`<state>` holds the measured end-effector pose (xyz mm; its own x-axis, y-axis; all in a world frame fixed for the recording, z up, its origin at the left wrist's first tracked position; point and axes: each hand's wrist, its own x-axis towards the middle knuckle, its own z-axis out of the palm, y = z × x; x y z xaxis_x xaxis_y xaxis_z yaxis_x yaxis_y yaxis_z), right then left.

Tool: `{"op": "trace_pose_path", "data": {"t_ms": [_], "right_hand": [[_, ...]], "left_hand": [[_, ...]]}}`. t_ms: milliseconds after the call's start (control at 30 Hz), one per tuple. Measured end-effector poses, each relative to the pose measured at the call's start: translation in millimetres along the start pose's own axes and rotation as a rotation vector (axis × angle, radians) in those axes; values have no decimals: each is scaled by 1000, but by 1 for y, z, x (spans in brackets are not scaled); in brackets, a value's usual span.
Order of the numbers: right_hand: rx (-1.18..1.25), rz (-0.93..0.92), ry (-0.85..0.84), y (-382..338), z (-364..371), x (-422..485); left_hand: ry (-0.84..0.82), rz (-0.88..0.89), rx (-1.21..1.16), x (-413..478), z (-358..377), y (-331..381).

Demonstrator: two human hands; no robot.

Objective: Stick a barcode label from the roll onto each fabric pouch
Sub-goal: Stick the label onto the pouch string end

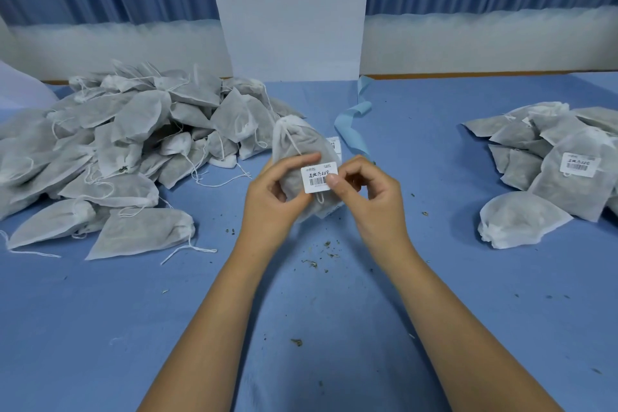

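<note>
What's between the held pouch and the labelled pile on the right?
Head view: beside the right hand, a blue backing strip, then bare table with a few specks up to the labelled pile.

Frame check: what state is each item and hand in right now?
held pouch: filled, drawstring shut.
barcode label: on held pouch's front.
left hand: grips held pouch.
right hand: pinches barcode label's edge.
left pile: no labels showing.
right pile: top pouch labelled.
blue backing strip: loose, curled.

Pouch heap (110, 150) left (smaller heap (548, 174) right)
</note>
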<state>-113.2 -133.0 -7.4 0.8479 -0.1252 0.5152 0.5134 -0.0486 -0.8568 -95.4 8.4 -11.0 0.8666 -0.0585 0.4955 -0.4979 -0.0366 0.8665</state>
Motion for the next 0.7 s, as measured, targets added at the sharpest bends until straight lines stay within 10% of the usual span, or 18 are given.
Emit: {"op": "trace_pose_path", "data": {"t_ms": [700], "right_hand": [[-484,53,190,12,-3,1]], "left_hand": [[-91,42,-7,-2,1,-3]]}}
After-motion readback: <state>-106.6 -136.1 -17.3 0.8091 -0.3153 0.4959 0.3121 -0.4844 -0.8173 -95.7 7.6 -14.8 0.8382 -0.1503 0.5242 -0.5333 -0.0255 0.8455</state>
